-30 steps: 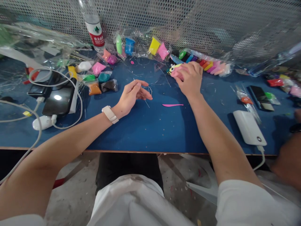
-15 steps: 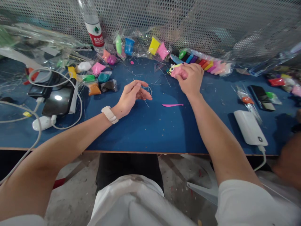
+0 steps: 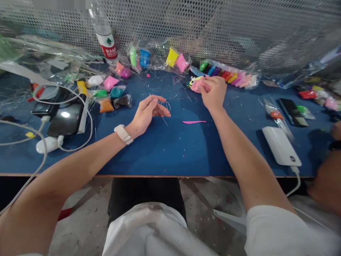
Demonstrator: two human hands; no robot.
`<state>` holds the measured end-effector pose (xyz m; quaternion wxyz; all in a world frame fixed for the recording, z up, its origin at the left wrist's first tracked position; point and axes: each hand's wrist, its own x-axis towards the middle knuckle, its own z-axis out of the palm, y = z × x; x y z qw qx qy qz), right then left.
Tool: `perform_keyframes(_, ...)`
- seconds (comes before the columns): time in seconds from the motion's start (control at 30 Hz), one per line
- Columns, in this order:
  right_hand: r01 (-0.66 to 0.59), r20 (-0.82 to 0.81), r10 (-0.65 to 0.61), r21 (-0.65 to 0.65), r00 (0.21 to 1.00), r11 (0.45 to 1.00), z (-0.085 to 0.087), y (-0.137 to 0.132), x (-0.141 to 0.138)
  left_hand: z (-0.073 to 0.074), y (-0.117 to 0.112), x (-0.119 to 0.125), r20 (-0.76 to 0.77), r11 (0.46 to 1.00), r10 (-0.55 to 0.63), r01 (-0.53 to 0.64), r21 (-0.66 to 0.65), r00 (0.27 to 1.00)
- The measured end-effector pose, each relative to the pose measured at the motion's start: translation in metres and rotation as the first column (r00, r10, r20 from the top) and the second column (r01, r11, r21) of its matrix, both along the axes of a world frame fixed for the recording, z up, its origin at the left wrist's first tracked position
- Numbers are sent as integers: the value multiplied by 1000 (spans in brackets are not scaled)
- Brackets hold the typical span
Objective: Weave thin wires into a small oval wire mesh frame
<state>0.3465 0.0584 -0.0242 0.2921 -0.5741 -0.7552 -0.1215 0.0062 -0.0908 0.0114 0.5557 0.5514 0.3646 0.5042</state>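
Observation:
My right hand (image 3: 215, 93) is closed around a pink and yellow clay figure (image 3: 196, 85) with googly eyes, at the back of the table beside a row of coloured clay sticks. The fingers hide part of the figure. Nearer the middle, my left hand (image 3: 150, 112) pinches a thin wire (image 3: 165, 121) between thumb and fingers; a fine wire loop (image 3: 168, 106) shows at the fingertips. Between the two hands a pink plastic clay knife (image 3: 194, 122) lies flat on the blue table (image 3: 160, 156).
Bagged clay (image 3: 110, 82) and a water bottle (image 3: 108, 44) stand at the back left. Phones and white cables (image 3: 92, 117) lie on the left. To the right are a white power bank (image 3: 281, 145), a dark phone (image 3: 293, 112) and another person's arm (image 3: 326, 181).
The whole view has shifted slightly, so the table sits a little lower in the picture. Both hands keep the same grip, and little else differs.

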Motion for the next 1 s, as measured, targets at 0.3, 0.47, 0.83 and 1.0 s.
perform_keyframes(0.3, -27, -233, 19, -33, 972, 999, 4, -4, -4, -2, 1, -1, 22, 1000, -23, 22, 12, 1000)
perform_keyframes(0.47, -31, -233, 30, -1, 972, 1000, 4, -5, -6, -1, 1, 0, -1, 1000, -6, 6, 6, 1000)
perform_keyframes(0.83, -53, -259, 45, -23, 965, 998, -1, 0, -1, -3, 1, -1, 37, 1000, -23, 22, 10, 999)
perform_keyframes(1.0, -36, -222, 18, -74, 975, 997, 2, -2, -1, 0, 1, 0, 26, 1000, -16, 16, -10, 1000)
